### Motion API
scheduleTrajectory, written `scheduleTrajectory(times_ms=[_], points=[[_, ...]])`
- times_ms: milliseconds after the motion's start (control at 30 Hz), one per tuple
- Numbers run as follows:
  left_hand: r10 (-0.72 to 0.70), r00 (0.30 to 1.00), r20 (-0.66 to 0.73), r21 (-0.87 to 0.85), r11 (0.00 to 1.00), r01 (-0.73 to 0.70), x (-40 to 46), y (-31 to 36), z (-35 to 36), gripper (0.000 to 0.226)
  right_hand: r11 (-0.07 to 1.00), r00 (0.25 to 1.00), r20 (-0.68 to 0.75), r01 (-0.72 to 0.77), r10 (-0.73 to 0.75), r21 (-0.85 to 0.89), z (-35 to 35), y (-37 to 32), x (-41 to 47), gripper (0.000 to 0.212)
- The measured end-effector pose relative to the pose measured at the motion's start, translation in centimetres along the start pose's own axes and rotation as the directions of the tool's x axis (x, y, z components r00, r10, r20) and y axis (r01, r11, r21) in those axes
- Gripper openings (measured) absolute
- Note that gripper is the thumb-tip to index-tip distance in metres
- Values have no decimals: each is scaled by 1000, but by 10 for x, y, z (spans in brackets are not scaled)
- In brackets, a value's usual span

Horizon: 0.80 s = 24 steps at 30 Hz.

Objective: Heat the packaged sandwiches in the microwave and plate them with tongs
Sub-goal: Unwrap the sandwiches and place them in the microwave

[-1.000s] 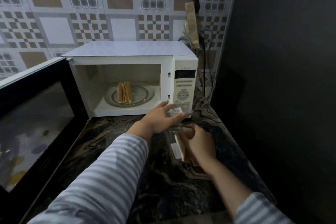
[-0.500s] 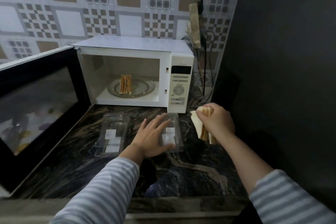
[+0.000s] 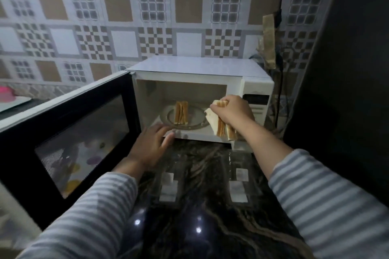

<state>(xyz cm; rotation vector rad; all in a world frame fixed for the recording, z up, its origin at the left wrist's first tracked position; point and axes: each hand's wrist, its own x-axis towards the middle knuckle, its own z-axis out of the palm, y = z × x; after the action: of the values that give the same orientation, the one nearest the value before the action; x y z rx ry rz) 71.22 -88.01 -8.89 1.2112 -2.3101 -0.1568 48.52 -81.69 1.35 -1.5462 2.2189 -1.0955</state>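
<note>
dark marbled stone forms the table point(image 3: 202, 227) on which a white microwave oven point(image 3: 200, 69) is set, its black-framed door point(image 3: 69, 139) swung fully open to the left. on the round glass turntable point(image 3: 195, 115) inside, one cut toasted sandwich point(image 3: 181, 112) is stood on edge. a second pale triangular sandwich point(image 3: 221, 126) is held at the mouth of the cavity by the right hand point(image 3: 231, 112), whose fingers are curled around its upper end. the left hand point(image 3: 150, 145) is held low by the front sill with fingers spread and relaxed, and nothing is gripped by it.

the loading step is judged to be in hand. it would be done well if the held sandwich is carried in level, kept clear of the door frame, and set on the bare right part of the turntable, beside the first and not against it, so that neither is tipped over.

two clear plastic sandwich packs with white labels, the left pack point(image 3: 168, 183) and the right pack point(image 3: 237, 183), are laid on the table in front of the oven; both appear to be emptied. no tongs or plate can be made out.
</note>
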Motion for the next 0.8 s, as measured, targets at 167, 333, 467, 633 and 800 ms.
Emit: scheduleTrajectory(times_ms=[167, 333, 467, 633, 800], points=[[-113, 977, 183, 48, 993, 106, -4, -67, 38, 55, 999, 999, 23, -34, 34, 7, 58, -5, 38, 17], [-64, 975, 214, -16, 997, 69, -6, -100, 83, 84, 995, 995, -49, -88, 86, -41, 106, 2, 75, 29], [-22, 983, 185, 18, 1000, 19, -6, -105, 98, 81, 977, 984, -62, -174, 168, -126, 128, 7, 102, 45], [0, 996, 89, -28, 1000, 3, -4, -113, 107, 65, 956, 958, -37, -286, 284, -59, 146, 7, 133, 38], [3, 998, 62, -58, 998, 1, -3, -113, 107, 62, 975, 974, -73, -218, 214, -49, 168, 5, 164, 39]])
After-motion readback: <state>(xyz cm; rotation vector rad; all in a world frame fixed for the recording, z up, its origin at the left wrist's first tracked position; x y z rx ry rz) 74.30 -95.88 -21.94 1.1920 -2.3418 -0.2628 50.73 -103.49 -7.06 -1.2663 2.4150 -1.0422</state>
